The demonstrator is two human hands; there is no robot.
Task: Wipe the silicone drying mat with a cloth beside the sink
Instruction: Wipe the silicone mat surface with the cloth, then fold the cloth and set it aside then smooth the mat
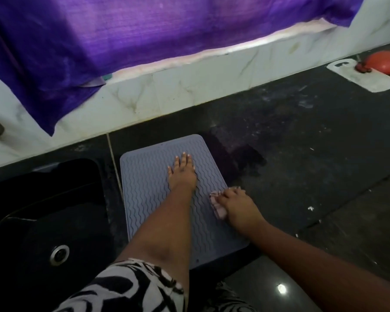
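Note:
A grey silicone drying mat (144, 183) with a wavy ribbed pattern lies on the dark countertop, just right of the black sink (43, 210). My left hand (182, 173) lies flat on the mat's upper middle, fingers together and palm down, holding nothing. My right hand (236, 207) presses a small pinkish cloth (217, 204) onto the mat's right edge. Most of the cloth is hidden under that hand.
A wet patch (241, 158) darkens the countertop (302, 143) right of the mat. A white cutting board (367, 79) with an orange-red object (385, 61) sits at the far right. A purple curtain (144, 32) hangs over the white tiled wall behind. The sink drain (59, 254) is at lower left.

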